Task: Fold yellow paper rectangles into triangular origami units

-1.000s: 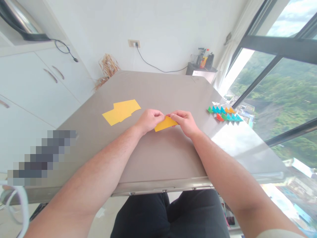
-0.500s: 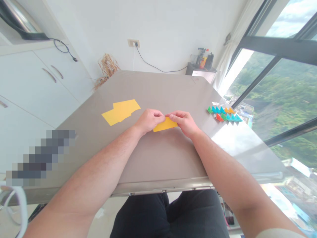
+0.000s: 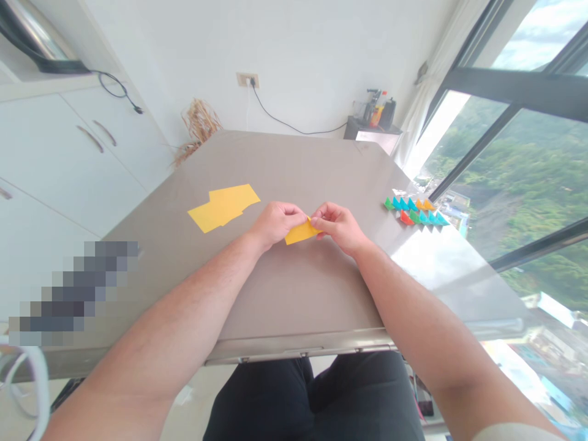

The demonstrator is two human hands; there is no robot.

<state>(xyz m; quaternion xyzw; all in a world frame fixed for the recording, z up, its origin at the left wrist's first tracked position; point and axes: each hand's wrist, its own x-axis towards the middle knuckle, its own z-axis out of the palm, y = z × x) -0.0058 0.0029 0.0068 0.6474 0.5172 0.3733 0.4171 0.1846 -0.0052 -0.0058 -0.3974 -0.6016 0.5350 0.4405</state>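
Observation:
A folded piece of yellow paper (image 3: pixel 301 233) is held between my two hands over the near middle of the table. My left hand (image 3: pixel 278 222) grips its upper left part with thumb and fingers together. At the upper right corner, my right hand (image 3: pixel 336 224) pinches the paper, and that corner looks bent over. My fingers hide parts of the paper's upper edge. Several flat yellow sheets (image 3: pixel 225 206) lie overlapping to the left of my left hand.
Two rows of small folded paper boats (image 3: pixel 414 217) in green, blue, orange and red stand at the table's right side by the window. The grey-brown table (image 3: pixel 294 165) reaches to the wall. A small cabinet (image 3: pixel 373 131) with bottles stands behind its far right corner.
My right hand has shifted slightly left along the paper and folded its right corner in. The right fingers are more curled. My left hand has stayed nearly in place.

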